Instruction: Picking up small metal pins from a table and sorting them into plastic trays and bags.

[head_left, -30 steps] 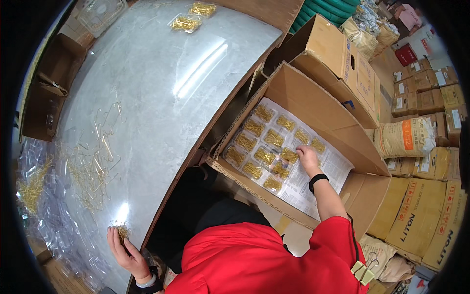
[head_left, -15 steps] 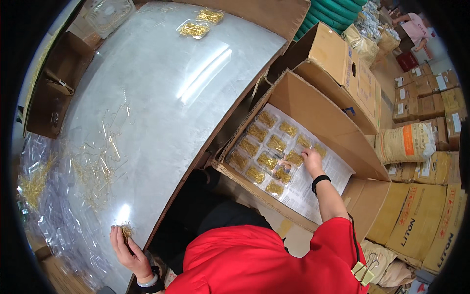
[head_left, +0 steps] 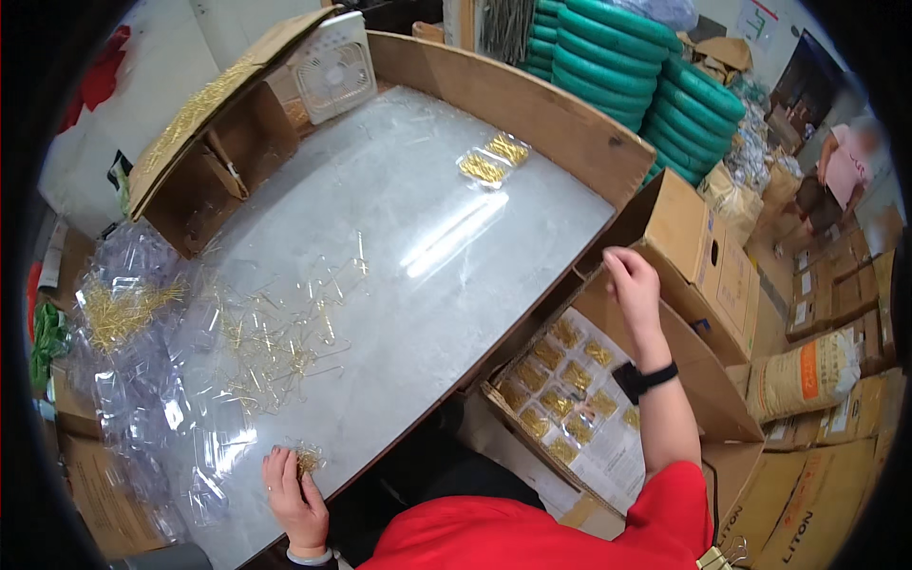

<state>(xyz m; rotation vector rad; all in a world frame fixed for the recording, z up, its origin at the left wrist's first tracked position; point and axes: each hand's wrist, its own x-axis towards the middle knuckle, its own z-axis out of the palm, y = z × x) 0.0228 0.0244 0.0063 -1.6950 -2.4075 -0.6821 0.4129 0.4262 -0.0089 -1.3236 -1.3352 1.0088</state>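
Observation:
My left hand point(head_left: 294, 499) rests on the near edge of the grey table point(head_left: 408, 228), fingers closed on a small bunch of gold pins point(head_left: 308, 462). My right hand point(head_left: 632, 285), with a black wristband, is raised above the open cardboard box point(head_left: 708, 375) at my right, fingers loosely curled and holding nothing I can see. Rows of clear packets of gold pins point(head_left: 560, 380) lie in that box on white paper. Loose gold pins point(head_left: 275, 332) are scattered on the table ahead of my left hand.
Clear plastic blister shells point(head_left: 142, 380) pile at the table's left with more gold pins point(head_left: 119, 309). Two filled packets point(head_left: 494, 161) lie far across. A small white fan point(head_left: 332, 71), green hose coils point(head_left: 627, 66), stacked cartons and sacks point(head_left: 807, 370) surround; a person point(head_left: 845, 171) stands far right.
My right hand has lifted out of the box, away from the packets, and now hovers near the table's edge. The view has tilted up toward the table. My left hand stays on its pin bunch.

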